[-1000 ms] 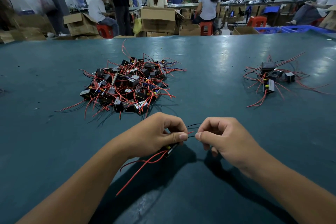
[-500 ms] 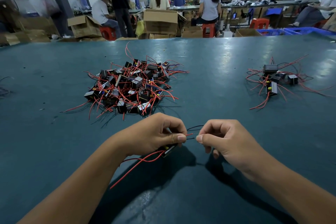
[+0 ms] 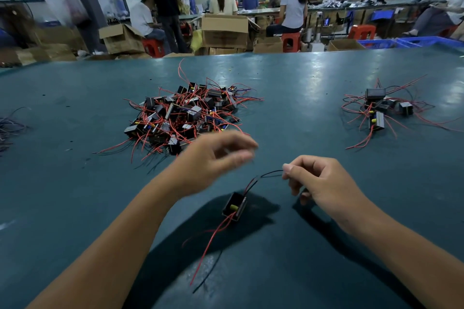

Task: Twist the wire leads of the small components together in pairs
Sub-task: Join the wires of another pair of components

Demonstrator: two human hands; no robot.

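From the head camera we see our right hand (image 3: 324,183) pinching the dark wire leads (image 3: 271,173) of a small black component (image 3: 234,207), which dangles just above the green table (image 3: 75,183). Our left hand (image 3: 213,158), blurred, is loosely open, holding nothing, clear of the wires. The big component pile (image 3: 185,115) lies beyond it, a smaller cluster (image 3: 381,110) far right.
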